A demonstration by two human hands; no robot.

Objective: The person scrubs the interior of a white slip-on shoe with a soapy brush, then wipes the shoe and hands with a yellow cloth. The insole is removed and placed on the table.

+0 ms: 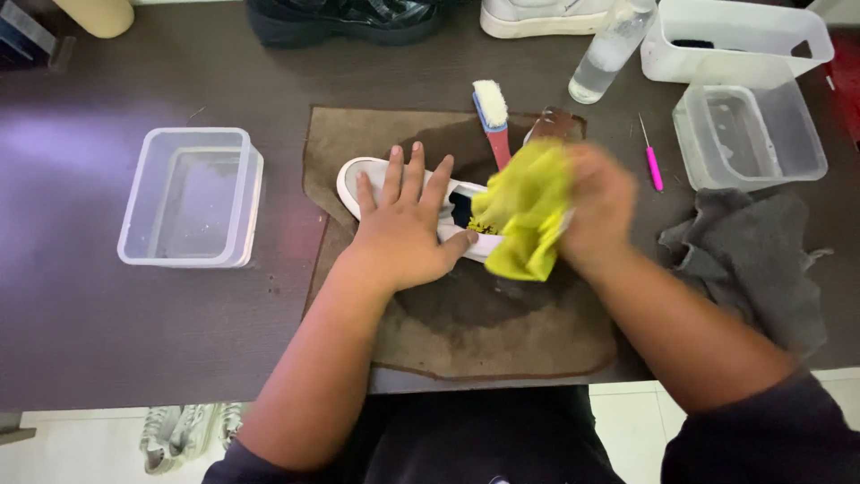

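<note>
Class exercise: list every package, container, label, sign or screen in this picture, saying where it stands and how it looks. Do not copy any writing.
Clear tub: left on table, rectangular, see-through.
Second clear tub: right, rectangular.
White bin: far right corner, rectangular.
Clear bottle: far side, slim, lying tilted.
No labels, signs or screens show.

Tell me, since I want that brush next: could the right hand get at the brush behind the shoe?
Probably yes: the brush lies bare on the mat just beyond the right hand, nothing over it, though that hand grips a yellow cloth.
</note>
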